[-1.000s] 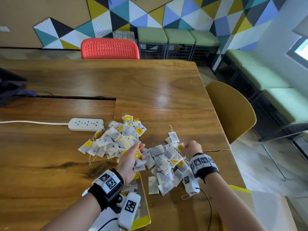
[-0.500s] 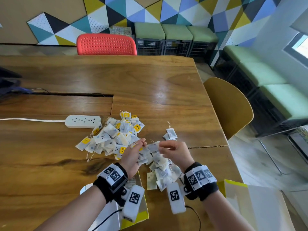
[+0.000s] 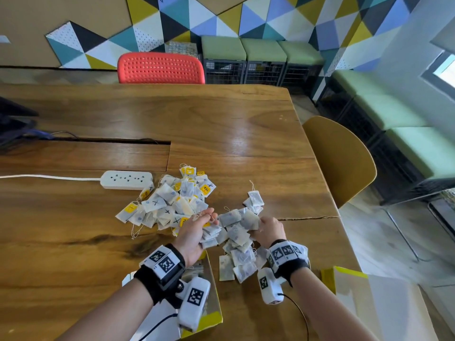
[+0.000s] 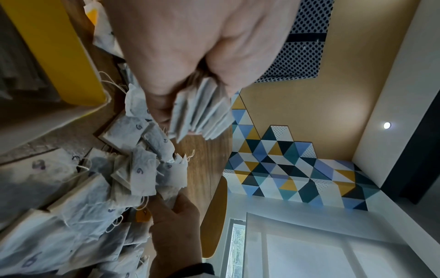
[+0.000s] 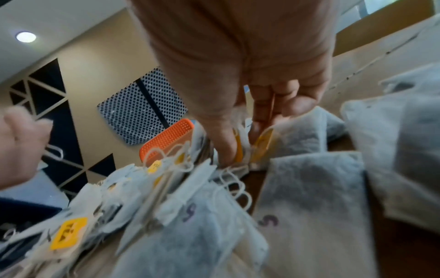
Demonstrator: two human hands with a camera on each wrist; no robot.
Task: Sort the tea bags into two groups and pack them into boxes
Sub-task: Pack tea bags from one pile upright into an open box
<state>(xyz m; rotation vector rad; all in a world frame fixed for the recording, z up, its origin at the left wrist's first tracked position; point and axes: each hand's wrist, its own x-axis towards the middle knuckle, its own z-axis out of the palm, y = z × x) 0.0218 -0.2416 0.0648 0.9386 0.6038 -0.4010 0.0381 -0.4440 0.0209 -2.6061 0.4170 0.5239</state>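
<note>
My left hand (image 3: 194,232) grips a fanned stack of white paper tea bags (image 4: 202,111); my right hand (image 3: 269,230) pinches bags in the near pile of number-marked tea bags (image 3: 237,244) on the wooden table (image 3: 221,124). Trailing strings could snag and drag X-marked bags (image 3: 170,200) across, mixing groups.

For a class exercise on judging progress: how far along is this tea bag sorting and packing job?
Done: two groups lie apart on the table, X-marked bags and 6-marked bags. In hand: the left hand grips a stack of bags; the right hand picks at more. Left: most bags are unpacked; what the yellow box holds is hidden.
</note>
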